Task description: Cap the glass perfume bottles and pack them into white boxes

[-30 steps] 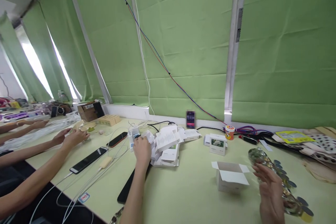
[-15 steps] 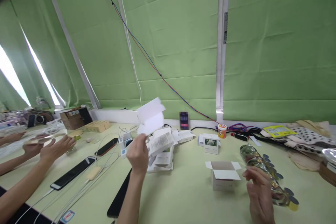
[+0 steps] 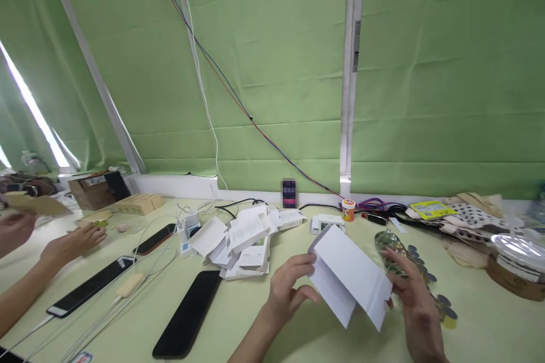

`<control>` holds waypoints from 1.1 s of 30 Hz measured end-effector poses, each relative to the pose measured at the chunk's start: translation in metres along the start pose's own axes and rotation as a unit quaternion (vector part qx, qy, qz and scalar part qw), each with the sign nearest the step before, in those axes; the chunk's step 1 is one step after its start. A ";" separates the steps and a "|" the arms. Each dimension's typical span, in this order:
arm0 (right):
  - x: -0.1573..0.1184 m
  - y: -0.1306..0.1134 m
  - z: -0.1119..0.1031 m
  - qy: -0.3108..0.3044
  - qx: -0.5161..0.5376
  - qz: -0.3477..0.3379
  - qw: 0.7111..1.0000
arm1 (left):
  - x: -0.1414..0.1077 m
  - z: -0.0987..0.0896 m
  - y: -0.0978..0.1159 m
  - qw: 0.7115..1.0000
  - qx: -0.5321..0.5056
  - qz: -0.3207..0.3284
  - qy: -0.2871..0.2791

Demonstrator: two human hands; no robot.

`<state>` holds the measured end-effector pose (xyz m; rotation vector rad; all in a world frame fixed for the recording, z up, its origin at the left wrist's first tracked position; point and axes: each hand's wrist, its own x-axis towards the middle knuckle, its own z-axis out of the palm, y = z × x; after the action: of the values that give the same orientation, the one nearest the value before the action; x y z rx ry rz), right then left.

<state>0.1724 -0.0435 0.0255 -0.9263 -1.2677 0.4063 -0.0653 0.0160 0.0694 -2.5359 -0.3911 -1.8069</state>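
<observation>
A white folded cardboard piece (image 3: 351,269), which looks like a carton, is tilted above the table between my two hands. My left hand (image 3: 287,289) has its fingertips at the carton's left edge, with the thumb bent below them. At the opposite end, my right hand (image 3: 411,295) grips the carton's right edge between thumb and fingers. Behind the right hand lies a row of clear-wrapped items (image 3: 389,244) with round grey discs (image 3: 444,300) beside it. The carton hides the table surface behind it.
White boxes and papers (image 3: 251,244) form a pile at centre. Phones (image 3: 187,315) and white cables lie left. Another person's hand (image 3: 70,247) rests on the table further left. Behind stand a small orange tub (image 3: 348,210) and a propped phone (image 3: 289,193). At right sits a lidded bowl (image 3: 517,266).
My left hand has moved right and down from above the pile, where it held a white sheet-like piece. Both hands now meet at the white carton. The open box seen earlier no longer shows.
</observation>
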 end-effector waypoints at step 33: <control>0.011 -0.026 0.002 -0.053 0.196 0.312 0.928 | 0.002 0.016 0.024 0.854 -0.407 -0.309 -0.098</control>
<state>0.1684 -0.0503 0.0529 -0.9519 -0.9100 1.1804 -0.0446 -0.0047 0.0692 -3.5037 -0.6039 -2.2933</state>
